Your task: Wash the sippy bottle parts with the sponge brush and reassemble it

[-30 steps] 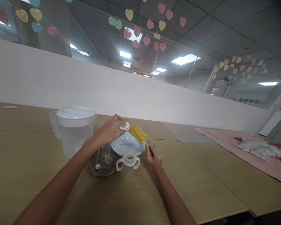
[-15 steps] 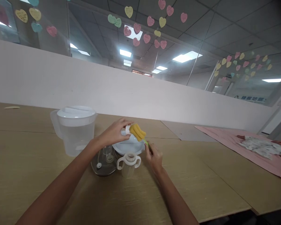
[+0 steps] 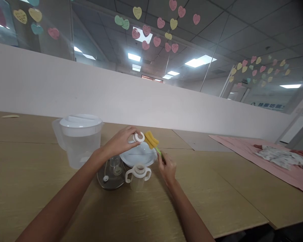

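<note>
Pale wood covers the desk that carries everything we see, with a white partition wall rising behind it. Far to the right lies a pink mat with a patterned cloth on it. Next in size is the clear water pitcher with its white lid, standing on the left. In front of our hands sits a white bowl, and just left of it a dark round tray bears small clear parts. A two-handled baby bottle stands open just before the bowl. Our left hand hovers above the bowl, its grip pinching a small white ring by the edge between thumb and fingertips. Our right hand has its grip pressed around the green handle of a sponge brush, whose yellow head touches the ring from the right.
</note>
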Demonstrator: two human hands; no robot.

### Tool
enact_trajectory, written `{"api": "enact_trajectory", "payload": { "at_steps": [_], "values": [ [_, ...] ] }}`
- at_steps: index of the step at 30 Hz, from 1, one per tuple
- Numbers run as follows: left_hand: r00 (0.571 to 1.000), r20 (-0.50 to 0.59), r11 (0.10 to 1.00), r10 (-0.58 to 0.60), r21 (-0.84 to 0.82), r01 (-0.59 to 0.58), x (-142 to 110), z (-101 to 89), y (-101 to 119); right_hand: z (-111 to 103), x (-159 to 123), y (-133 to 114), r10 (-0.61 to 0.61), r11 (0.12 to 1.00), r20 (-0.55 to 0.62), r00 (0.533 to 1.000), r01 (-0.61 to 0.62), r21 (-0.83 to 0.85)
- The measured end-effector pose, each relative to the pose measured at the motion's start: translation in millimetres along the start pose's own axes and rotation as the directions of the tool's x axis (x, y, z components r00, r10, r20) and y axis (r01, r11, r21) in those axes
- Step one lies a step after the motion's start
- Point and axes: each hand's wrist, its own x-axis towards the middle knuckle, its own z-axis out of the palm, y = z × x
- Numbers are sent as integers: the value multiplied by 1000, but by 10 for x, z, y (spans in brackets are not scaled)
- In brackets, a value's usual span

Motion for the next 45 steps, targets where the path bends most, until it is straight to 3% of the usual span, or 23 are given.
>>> {"api": "enact_trajectory", "payload": {
  "at_steps": [6, 10, 13, 16, 18, 20, 24, 29, 31, 33, 37, 41, 43, 45],
  "values": [
    [996, 44, 985, -79, 159, 71, -17, 23, -59, -30, -10, -52, -178, 980, 55, 982, 173, 96],
    [961, 189, 947, -201, 288, 142, -44, -40, -49, -34, -20, -68, -192, 977, 48, 980, 187, 101],
    [879, 353, 914, -321, 358, 190, -75, -97, -64, -38, -14, -58, -180, 980, 37, 983, 175, 98],
    [721, 524, 873, -453, 423, 241, -103, -95, -134, -39, -10, -51, -182, 979, 35, 983, 178, 95],
    [627, 580, 841, -520, 474, 260, -112, -61, -178, -34, -15, -47, -182, 980, 43, 982, 178, 83],
    [597, 578, 819, -557, 500, 280, -113, -20, -190, -25, -25, -42, -180, 982, 53, 982, 177, 68],
    [591, 527, 782, -611, 519, 345, -113, 52, -129, -10, -41, -31, -176, 983, 62, 982, 172, 64],
    [525, 554, 753, -646, 576, 319, -131, 159, -123, -10, -41, -28, -170, 985, 67, 983, 166, 54],
    [526, 558, 755, -642, 578, 308, -138, 196, -159, -10, -42, -25, -171, 985, 74, 982, 168, 49],
    [562, 541, 761, -626, 581, 288, -140, 202, -173, -6, -47, -22, -165, 986, 78, 983, 162, 42],
    [708, 461, 790, -535, 569, 228, -124, 107, 0, -7, -46, -27, -78, 997, 28, 997, 78, 11],
    [818, 508, 947, -270, 295, 129, -113, 64, 333, -25, 0, -29, 157, 988, -68, 985, -157, -1],
    [807, 553, 970, -206, 223, 95, -129, 118, 430, -24, 26, -14, 246, 969, -77, 966, -246, 11],
    [755, 615, 968, -227, 226, 107, -153, 195, 450, -10, 40, 7, 286, 958, -66, 956, -286, 12]
  ]
}}
